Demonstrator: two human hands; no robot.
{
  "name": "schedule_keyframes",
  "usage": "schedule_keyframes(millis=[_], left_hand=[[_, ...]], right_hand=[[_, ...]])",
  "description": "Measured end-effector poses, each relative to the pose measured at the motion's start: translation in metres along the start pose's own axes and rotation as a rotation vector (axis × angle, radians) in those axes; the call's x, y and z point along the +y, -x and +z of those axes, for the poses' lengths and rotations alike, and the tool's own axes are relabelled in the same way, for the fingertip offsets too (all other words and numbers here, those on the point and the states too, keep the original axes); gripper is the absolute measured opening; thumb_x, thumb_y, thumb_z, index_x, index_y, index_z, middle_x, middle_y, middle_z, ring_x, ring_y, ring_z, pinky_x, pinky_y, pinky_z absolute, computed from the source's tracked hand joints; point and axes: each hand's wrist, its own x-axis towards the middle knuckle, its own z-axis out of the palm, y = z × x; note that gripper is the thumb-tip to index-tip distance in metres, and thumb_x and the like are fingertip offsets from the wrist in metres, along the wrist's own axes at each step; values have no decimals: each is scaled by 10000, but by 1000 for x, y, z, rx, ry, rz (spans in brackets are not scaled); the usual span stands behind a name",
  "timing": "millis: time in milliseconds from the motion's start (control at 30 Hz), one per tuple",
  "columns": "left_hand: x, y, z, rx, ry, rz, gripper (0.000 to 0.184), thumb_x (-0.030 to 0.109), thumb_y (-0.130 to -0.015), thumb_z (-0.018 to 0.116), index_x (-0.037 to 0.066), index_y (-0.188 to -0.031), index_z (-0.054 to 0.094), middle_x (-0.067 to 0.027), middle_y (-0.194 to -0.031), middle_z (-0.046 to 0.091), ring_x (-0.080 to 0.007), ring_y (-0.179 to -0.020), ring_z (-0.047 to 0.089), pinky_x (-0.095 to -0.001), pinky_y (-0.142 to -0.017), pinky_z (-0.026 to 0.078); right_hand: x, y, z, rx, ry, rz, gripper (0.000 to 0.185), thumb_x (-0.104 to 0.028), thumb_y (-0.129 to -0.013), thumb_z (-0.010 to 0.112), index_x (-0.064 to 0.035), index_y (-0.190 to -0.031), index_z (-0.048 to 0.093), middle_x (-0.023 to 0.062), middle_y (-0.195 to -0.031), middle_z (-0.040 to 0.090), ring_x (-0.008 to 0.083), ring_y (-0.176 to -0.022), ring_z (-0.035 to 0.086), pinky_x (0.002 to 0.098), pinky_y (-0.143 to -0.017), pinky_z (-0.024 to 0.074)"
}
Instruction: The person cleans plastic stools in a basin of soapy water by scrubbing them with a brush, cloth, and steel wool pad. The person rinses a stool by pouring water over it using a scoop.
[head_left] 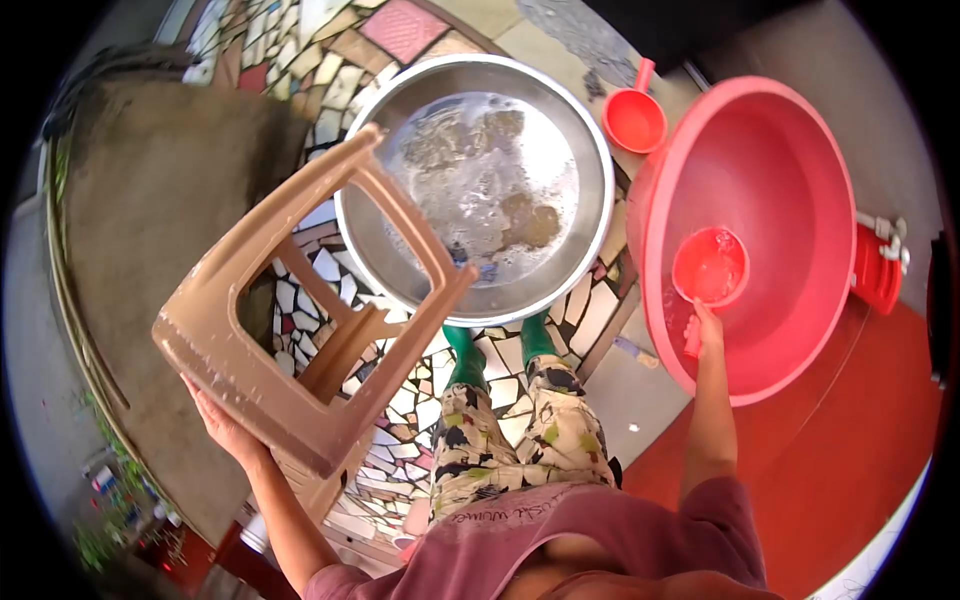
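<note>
My left hand (pixel 228 428) grips the seat edge of a brown plastic stool (pixel 235 385), which is tipped sideways with its legs toward the metal basin. White flecks or drops dot the stool. A wide metal basin (pixel 603 190) of foamy, murky water lies just beyond my feet, partly covered by the stool. My right hand (pixel 706 328) is closed round the handle of a red dipper (pixel 712 262) with clear water in it. This dipper is at the near-left side of a large red plastic tub (pixel 790 160), inside its rim.
A second red dipper (pixel 635 122) rests on the ground between basin and tub. Mosaic tile paving (pixel 500 385) runs under my green boots (pixel 466 357). A concrete slab (pixel 150 250) stands on the left. Behind the tub is a red container (pixel 877 270) near a tap.
</note>
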Motion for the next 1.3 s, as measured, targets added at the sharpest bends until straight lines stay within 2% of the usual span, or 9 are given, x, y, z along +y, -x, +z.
schedule_keyframes(millis=[67, 267, 333, 467, 733, 1133, 1200, 1267, 1300], left_hand=[[-11, 4, -19, 98, -324, 181, 496, 319, -1035, 409, 77, -1465, 361, -78, -1396, 472, -172, -1190, 494, -296, -1030, 381], [-103, -1, -60, 188, -138, -144, 614, 255, -966, 584, 69, -1484, 312, -141, -1490, 365, -191, -1275, 426, -281, -1063, 313], [-138, -5, -68, 214, -333, -8, 649, 271, -949, 607, 33, -1475, 310, -166, -1503, 342, -229, -1338, 381, -312, -1105, 276], [-199, -5, -80, 260, -468, -91, 741, 392, -895, 647, 8, -1451, 343, -187, -1485, 370, -274, -1367, 365, -338, -1121, 265], [-292, -16, -65, 278, -740, -409, 809, 677, -799, 577, 311, -1472, 316, -233, -1213, 606, -406, -1088, 597, -463, -934, 447], [-448, -86, 4, -7, -489, -400, 853, 602, -820, 607, 281, -1509, 220, -267, -1074, 623, -423, -993, 621, -496, -854, 478], [-501, -98, 30, 118, -527, 66, 809, 561, -840, 601, 290, -1505, 230, -272, -1047, 616, -427, -974, 617, -491, -855, 478], [-497, -95, 37, 182, -541, 277, 787, 540, -850, 598, 294, -1504, 236, -275, -1034, 612, -429, -964, 616, -488, -855, 479], [-448, -93, 28, 96, -581, -34, 758, 532, -851, 601, 287, -1490, 276, -272, -1066, 598, -431, -991, 603, -487, -858, 477]], right_hand=[[13, -10, -7, -247, -549, 92, 162, -234, -897, 651, -97, -928, 572, -11, -609, 498, 100, -467, 476, 232, -406, 424], [4, 65, -34, -418, -706, -170, 96, -138, -930, 588, -83, -1001, 555, -39, -623, 415, 66, -479, 380, 212, -397, 342], [-9, 94, -39, -428, -642, -213, 105, -123, -928, 577, -72, -1016, 554, -33, -625, 410, 67, -481, 377, 212, -396, 340], [-29, 158, -22, -479, -450, -303, 138, -86, -919, 555, -47, -1051, 547, -13, -629, 405, 70, -480, 372, 208, -397, 341], [-17, 256, 118, -667, -73, -248, 215, -89, -813, 628, -5, -980, 521, 22, -634, 465, 110, -423, 424, 250, -372, 373], [86, 384, 430, -1128, 729, -269, 113, -99, -825, 656, -29, -831, 567, 22, -571, 543, 119, -454, 516, 264, -439, 431], [101, 379, 449, -1093, 761, -275, 114, -95, -825, 655, -28, -832, 564, 25, -578, 546, 121, -460, 520, 265, -441, 432], [113, 374, 461, -1055, 794, -271, 114, -90, -825, 655, -27, -832, 560, 28, -585, 549, 123, -466, 523, 267, -443, 433], [114, 370, 461, -1021, 820, -268, 118, -84, -824, 657, -24, -839, 556, 31, -598, 552, 122, -470, 524, 268, -443, 437]])
